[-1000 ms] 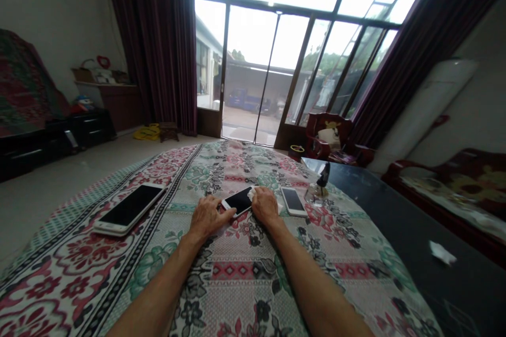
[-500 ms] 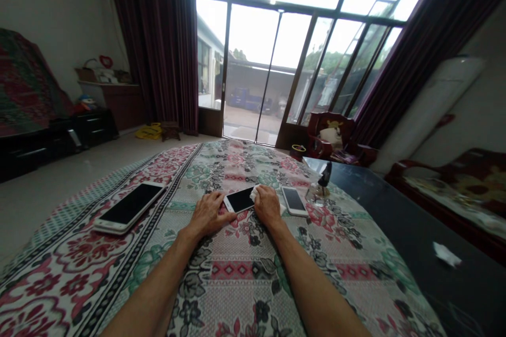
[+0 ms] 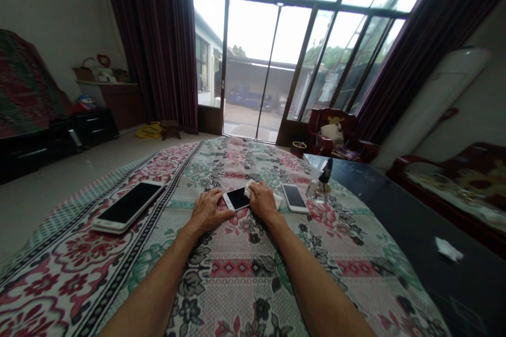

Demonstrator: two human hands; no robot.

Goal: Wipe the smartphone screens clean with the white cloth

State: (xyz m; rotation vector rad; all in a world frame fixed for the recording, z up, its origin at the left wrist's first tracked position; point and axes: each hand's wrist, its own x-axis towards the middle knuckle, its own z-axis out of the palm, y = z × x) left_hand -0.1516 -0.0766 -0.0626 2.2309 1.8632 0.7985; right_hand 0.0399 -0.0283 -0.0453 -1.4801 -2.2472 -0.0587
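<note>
A white smartphone (image 3: 238, 199) with a dark screen lies on the patterned tablecloth (image 3: 237, 295) in front of me. My left hand (image 3: 208, 210) grips its left end, with the thumb along the near edge. A crumpled white tissue (image 3: 248, 188) is bunched in my right hand (image 3: 262, 200), whose fingers press it onto the right part of the screen. That hand hides the phone's right end. Just right of it lies a second white smartphone (image 3: 294, 198), screen up. Farther left, a larger white phone (image 3: 129, 207) lies on the cloth, apparently on top of another flat white device.
A clear glass bottle with a black top (image 3: 324, 176) stands right of the second phone. Beyond the cloth's right edge is a black tabletop (image 3: 395, 221) bearing a crumpled tissue (image 3: 448, 249). Wooden seats (image 3: 332, 126) and a glass door (image 3: 253, 68) are farther back.
My right hand and the tissue have shifted slightly left across the phone's screen. My left hand keeps its place at the phone's left end.
</note>
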